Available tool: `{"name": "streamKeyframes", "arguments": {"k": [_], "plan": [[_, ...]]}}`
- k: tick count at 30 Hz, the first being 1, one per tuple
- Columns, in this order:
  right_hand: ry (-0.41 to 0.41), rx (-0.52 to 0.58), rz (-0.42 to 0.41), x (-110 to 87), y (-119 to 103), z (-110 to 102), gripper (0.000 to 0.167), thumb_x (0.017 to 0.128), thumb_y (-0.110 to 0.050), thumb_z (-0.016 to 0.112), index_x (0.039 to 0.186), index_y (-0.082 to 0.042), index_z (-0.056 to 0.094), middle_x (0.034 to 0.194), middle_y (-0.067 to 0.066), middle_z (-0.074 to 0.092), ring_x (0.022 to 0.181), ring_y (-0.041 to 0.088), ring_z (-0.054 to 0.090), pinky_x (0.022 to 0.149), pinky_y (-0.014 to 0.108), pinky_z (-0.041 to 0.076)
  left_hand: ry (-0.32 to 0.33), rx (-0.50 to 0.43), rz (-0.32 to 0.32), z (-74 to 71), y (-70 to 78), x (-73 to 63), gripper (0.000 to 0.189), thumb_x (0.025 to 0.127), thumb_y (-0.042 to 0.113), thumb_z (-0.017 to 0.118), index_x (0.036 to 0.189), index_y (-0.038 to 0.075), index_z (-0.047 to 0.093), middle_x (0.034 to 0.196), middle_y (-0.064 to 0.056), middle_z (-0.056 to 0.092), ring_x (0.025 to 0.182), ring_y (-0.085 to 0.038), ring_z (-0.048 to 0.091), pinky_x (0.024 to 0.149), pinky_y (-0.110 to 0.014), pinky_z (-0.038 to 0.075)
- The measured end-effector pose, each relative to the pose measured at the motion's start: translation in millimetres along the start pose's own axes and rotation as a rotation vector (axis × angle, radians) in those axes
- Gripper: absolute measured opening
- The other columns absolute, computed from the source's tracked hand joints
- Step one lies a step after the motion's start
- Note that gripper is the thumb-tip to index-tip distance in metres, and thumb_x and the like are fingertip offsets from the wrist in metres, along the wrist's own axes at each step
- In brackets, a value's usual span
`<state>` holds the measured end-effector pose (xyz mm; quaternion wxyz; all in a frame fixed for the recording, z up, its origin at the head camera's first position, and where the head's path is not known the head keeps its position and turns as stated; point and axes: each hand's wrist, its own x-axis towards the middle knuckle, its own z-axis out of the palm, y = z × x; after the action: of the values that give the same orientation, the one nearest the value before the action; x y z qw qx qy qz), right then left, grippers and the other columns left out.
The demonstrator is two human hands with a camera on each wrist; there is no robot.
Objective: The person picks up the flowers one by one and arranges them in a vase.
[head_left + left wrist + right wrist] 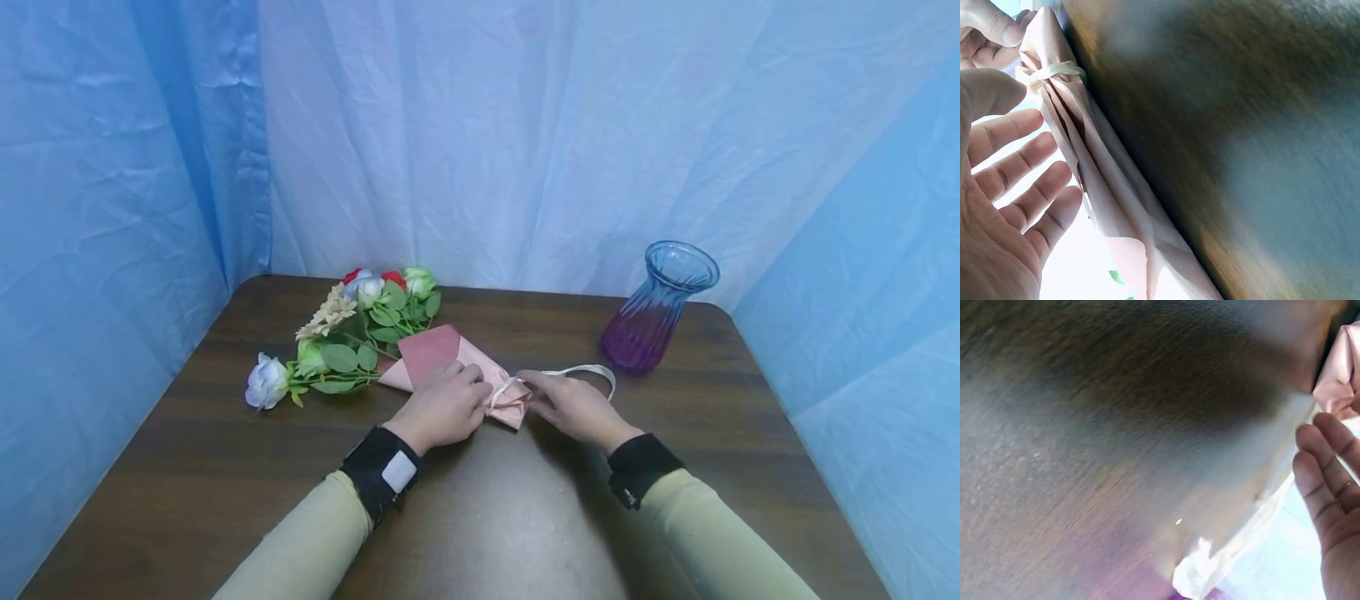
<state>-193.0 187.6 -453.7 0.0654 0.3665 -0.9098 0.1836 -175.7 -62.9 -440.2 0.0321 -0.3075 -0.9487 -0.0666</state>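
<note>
A pink paper wrap (480, 362) lies on the table, gathered toward its near right end and bound there with a white ribbon (1057, 72). My left hand (444, 406) is along its near side; in the left wrist view its fingers (1029, 159) are spread and gently bent beside the paper, thumb close to the tie. My right hand (577, 406) is at the gathered end, index finger over the ribbon. Its other fingers (1319, 465) extend loosely in the right wrist view. I cannot tell whether its thumb and index pinch the ribbon. A loop of ribbon trails behind this hand.
Artificial flowers (352, 333) with green leaves lie left of the wrap, some stems reaching its open end. A blue-to-purple glass vase (648, 321) stands at the back right. Light blue curtains (480, 142) hang around the brown wooden table (187, 467).
</note>
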Motion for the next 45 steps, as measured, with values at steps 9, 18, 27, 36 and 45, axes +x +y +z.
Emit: {"name": "streamKeyframes", "arguments": {"k": [9,18,27,36,45], "plan": [[-0.021,-0.060,-0.081,1.2,-2,3,0.046,0.096,-0.013,0.072,0.141,-0.011,0.062,0.116,0.007,0.075,0.095,0.018,0.073,0.078,0.039,0.058,-0.029,-0.010,0.016,0.9,-1.1,-0.8,0.013,0.099,0.027,0.067,0.106,0.017,0.072,0.103,-0.001,0.061,0.086,-0.015,0.054,0.075,-0.032,0.049],[0.039,-0.060,-0.080,6.0,-7,5,0.018,0.095,-0.007,0.071,0.112,-0.010,0.069,0.099,0.003,0.074,0.088,0.016,0.071,0.077,0.038,0.058,-0.043,-0.049,0.009,1.2,-1.7,-2.9,0.014,0.100,0.025,0.066,0.109,0.016,0.073,0.105,0.000,0.062,0.086,-0.014,0.056,0.077,-0.032,0.050],[0.081,-0.103,-0.049,11.1,-10,5,0.012,0.091,-0.007,0.075,0.091,-0.014,0.065,0.080,-0.005,0.061,0.071,0.012,0.058,0.064,0.032,0.050,-0.053,-0.062,0.005,2.5,-2.9,-3.3,0.018,0.101,0.026,0.065,0.114,0.016,0.073,0.108,-0.001,0.063,0.090,-0.015,0.058,0.081,-0.033,0.052],[0.143,-0.141,-0.053,8.0,-6,2,0.014,0.084,-0.008,0.082,0.086,-0.013,0.069,0.093,0.002,0.062,0.086,0.020,0.054,0.073,0.035,0.048,-0.015,-0.081,0.029,3.0,-3.8,-5.6,0.016,0.101,0.022,0.065,0.113,0.015,0.073,0.106,-0.001,0.063,0.091,-0.016,0.060,0.079,-0.035,0.053],[0.031,-0.009,0.004,2.1,-2,-6,0.014,0.084,-0.004,0.080,0.092,-0.013,0.072,0.082,-0.008,0.068,0.081,0.015,0.050,0.074,0.035,0.035,-0.022,-0.086,0.023,3.7,-4.9,-5.2,0.019,0.101,0.022,0.064,0.117,0.016,0.073,0.107,0.000,0.063,0.092,-0.015,0.060,0.081,-0.035,0.053]]}}
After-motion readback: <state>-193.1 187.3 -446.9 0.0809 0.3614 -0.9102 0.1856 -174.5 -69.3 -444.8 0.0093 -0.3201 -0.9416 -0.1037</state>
